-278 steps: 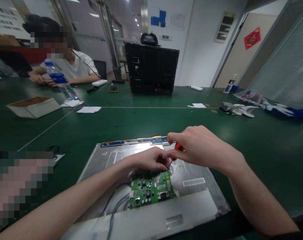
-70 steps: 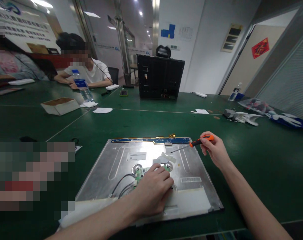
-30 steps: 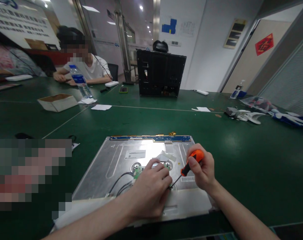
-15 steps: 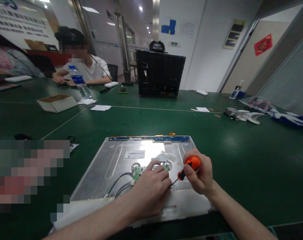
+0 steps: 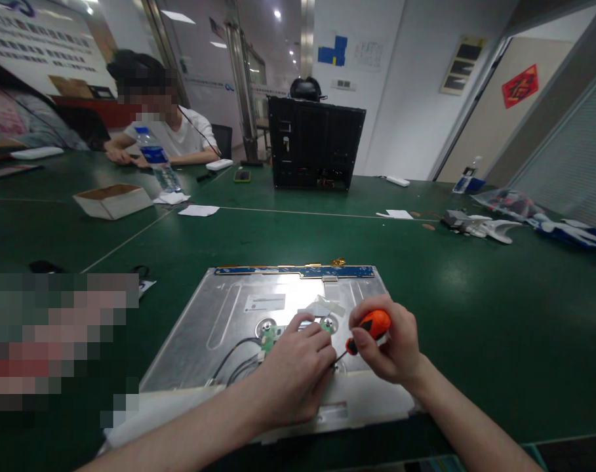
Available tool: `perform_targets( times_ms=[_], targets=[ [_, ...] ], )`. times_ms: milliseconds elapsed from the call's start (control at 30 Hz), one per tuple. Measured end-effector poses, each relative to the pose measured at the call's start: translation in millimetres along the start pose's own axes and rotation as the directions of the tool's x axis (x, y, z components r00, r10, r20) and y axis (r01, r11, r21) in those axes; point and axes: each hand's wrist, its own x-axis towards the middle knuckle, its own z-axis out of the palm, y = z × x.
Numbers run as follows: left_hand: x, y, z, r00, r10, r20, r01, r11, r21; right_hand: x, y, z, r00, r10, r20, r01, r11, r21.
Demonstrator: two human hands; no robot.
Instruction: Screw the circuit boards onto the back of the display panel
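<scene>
A silvery metal-backed display panel [image 5: 189,357] lies flat on the green table, a narrow blue circuit board [image 5: 258,271] along its far edge. My right hand [image 5: 396,341] grips a screwdriver [image 5: 376,322] by its orange and black handle. The screwdriver slants down to the left, its shaft reaching beside my left hand [image 5: 302,367]. That hand rests over a small green circuit board [image 5: 269,337], fingers curled; its thumb and fingertips are largely hidden, as is the screwdriver's tip. Dark cables [image 5: 236,351] run from the green board's left side.
Across the table stands a black computer case [image 5: 317,144], with part of a person's head showing above it. A water bottle [image 5: 157,160], an open box [image 5: 113,202] and paper [image 5: 199,210] are at the left. Another person [image 5: 164,131] sits behind them. Grey and white parts [image 5: 475,226] lie right.
My right hand has turned slightly around the screwdriver, and the handle has shifted a little left. My left hand stays nearly in place over the green board.
</scene>
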Motion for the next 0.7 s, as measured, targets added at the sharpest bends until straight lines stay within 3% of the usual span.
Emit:
perform_targets(
  times_ms=[233,567,700],
  targets=[
    [-0.7,0.1,4.1,1.000,0.002,0.006,-0.003,0.999,0.047,-5.0,3.5,3.4,0.997,-0.032,-0.067,0.026,0.996,-0.088],
    [-1.0,-2.4,6.5,1.000,0.027,-0.015,-0.026,0.998,0.064,0.3,-2.1,-0.9,0.989,-0.104,0.104,0.096,0.993,0.075],
    [-0.2,-1.5,3.0,1.000,0.022,0.003,-0.022,0.999,0.043,-1.3,-3.1,0.0,0.990,-0.109,0.090,0.106,0.994,0.041]
  ],
)
